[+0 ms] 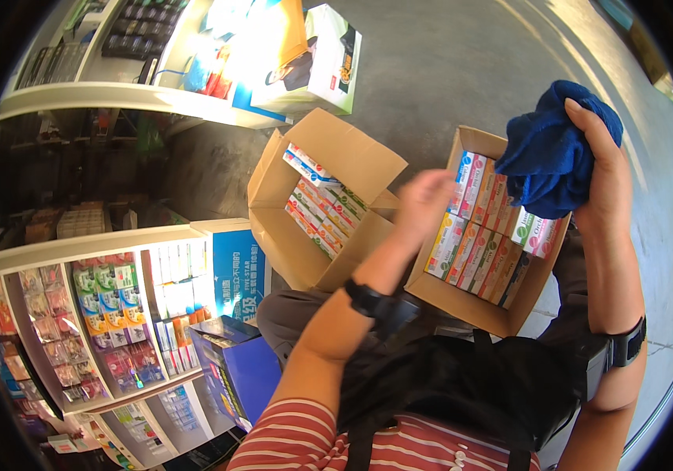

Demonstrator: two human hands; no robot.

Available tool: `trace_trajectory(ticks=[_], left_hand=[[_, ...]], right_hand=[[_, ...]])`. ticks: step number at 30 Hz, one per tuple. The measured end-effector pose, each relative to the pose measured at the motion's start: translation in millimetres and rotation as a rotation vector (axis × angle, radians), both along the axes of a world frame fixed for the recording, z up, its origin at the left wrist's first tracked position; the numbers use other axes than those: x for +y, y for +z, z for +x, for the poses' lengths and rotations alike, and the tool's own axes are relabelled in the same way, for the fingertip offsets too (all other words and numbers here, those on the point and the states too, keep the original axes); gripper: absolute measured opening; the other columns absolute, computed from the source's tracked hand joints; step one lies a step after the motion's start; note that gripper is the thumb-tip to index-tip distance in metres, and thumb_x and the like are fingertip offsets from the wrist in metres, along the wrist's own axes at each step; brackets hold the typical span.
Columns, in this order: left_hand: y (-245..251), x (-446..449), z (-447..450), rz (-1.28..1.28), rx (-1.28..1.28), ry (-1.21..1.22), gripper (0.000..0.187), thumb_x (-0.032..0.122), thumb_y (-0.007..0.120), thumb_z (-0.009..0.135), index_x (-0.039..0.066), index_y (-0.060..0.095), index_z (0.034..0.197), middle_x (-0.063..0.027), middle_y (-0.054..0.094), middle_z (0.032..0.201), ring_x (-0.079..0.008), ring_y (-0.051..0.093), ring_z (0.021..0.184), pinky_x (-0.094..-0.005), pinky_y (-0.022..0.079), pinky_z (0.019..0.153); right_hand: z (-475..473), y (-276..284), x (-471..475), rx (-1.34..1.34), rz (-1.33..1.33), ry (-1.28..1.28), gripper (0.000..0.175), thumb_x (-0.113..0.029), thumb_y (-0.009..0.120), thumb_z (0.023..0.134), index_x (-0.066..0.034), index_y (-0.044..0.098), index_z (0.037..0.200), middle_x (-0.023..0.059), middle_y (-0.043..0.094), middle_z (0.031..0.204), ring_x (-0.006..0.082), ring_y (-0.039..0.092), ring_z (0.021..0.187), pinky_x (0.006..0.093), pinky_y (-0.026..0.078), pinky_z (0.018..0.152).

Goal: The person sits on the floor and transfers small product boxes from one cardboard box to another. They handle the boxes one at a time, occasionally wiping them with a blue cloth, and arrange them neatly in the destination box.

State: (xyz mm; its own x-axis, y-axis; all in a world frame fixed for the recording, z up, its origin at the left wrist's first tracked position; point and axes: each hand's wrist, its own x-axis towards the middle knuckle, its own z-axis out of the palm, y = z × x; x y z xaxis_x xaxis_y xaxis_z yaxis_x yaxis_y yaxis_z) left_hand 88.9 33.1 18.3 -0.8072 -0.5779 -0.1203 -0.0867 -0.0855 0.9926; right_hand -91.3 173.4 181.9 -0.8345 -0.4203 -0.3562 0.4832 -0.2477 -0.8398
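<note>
My right hand [604,159] grips a bunched blue cloth [554,147] above the right side of an open cardboard box [516,318]. That box holds upright rows of small colourful cartons [478,256] with printed fragrance names. My left hand [428,197] is at the box's left edge, blurred, its fingers near a blue-and-white carton [463,171]; whether it touches or holds anything cannot be told. To the left, a second open cardboard box [277,250] holds more small cartons [325,218], with a blue-and-white one [310,165] lying on top near the raised flap.
White shelves [118,241] of packaged goods stand at the left, a blue box [242,365] beside them. Further shelving [136,97] and a large white-and-green box [319,65] are at the upper left. Both cartons' boxes stand low, near my knees, over a grey floor [419,76].
</note>
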Motion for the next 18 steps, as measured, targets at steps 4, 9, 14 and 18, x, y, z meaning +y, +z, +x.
trace_trajectory(ticks=[4,9,14,18], left_hand=[[-7,-119,83,-0.203,-0.155,0.593,0.021,0.015,0.057,0.09,0.001,0.06,0.104,-0.0091,0.065,0.089,-0.0153,0.062,0.077,-0.0269,0.051,0.068],[-71,-217,145,-0.661,-0.723,0.693,0.045,0.031,0.061,0.084,-0.003,0.056,0.113,-0.0257,0.056,0.11,-0.0346,0.058,0.093,-0.042,0.046,0.084],[-101,-258,127,-0.71,-1.055,0.569,0.063,0.047,0.05,0.087,-0.003,0.049,0.125,-0.0359,0.047,0.119,-0.0444,0.051,0.109,-0.0453,0.043,0.092],[-102,-270,123,-0.648,-1.41,0.429,0.084,0.059,0.044,0.086,-0.013,0.04,0.128,-0.0385,0.043,0.125,-0.0477,0.046,0.118,-0.0483,0.04,0.098]], right_hand=[[8,-5,-10,-0.005,0.028,0.038,0.033,-0.022,0.07,0.078,0.0025,0.062,0.099,0.0107,0.067,0.087,0.0184,0.065,0.076,0.0281,0.053,0.07],[17,-12,-24,0.016,0.121,0.082,0.035,-0.023,0.069,0.08,0.0035,0.062,0.1,0.0117,0.067,0.087,0.0193,0.065,0.076,0.0277,0.052,0.071],[21,-17,-38,0.013,0.188,0.079,0.034,-0.023,0.067,0.081,0.0042,0.061,0.102,0.0134,0.067,0.089,0.0206,0.066,0.077,0.0274,0.053,0.072],[22,-22,-47,-0.057,0.15,0.086,0.031,-0.021,0.067,0.082,0.0038,0.062,0.1,0.0125,0.067,0.087,0.0197,0.066,0.076,0.0271,0.053,0.072]])
